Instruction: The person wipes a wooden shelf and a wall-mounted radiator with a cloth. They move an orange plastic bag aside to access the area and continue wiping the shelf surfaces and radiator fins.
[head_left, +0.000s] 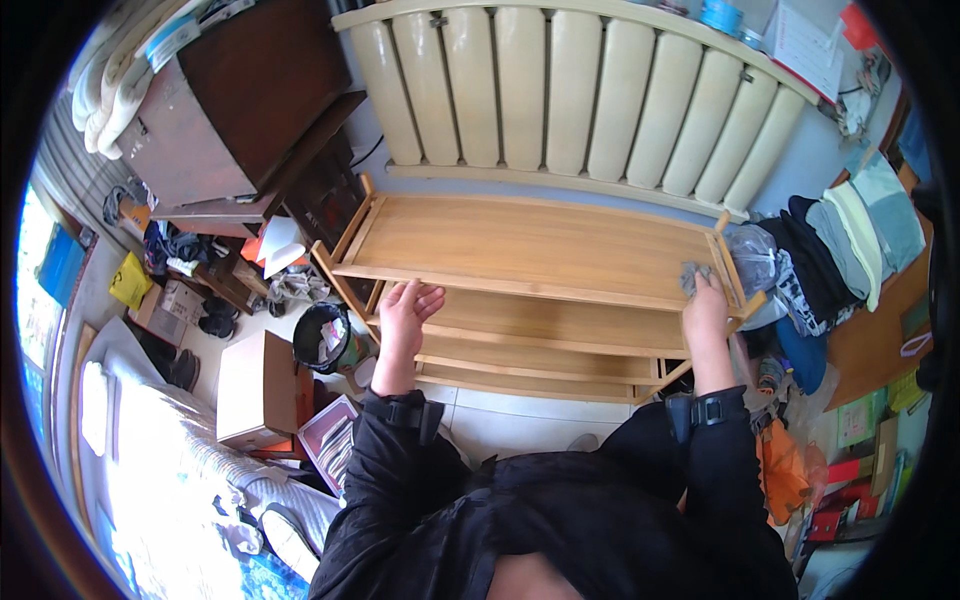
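Note:
A wooden shelf rack (540, 244) with several tiers stands before me, its top board pale and bare-looking. At the right end of that board, my right hand (705, 311) presses a crumpled grey cloth (694, 277) against the surface beside the end rail. My left hand (405, 319) is at the front edge of the top board, toward its left end. Its fingers are loosely curled and apart, with nothing seen in them; the fingertips seem to touch the edge. Lower shelves (555, 319) show beneath the top one.
Behind the rack stands a cream slatted radiator-like panel (555, 90). To the left are a dark wooden cabinet (255, 90), a black waste bin (321, 337) and a cardboard box (259, 386). Folded clothes (832, 240) and an orange bag (784, 469) lie on the right.

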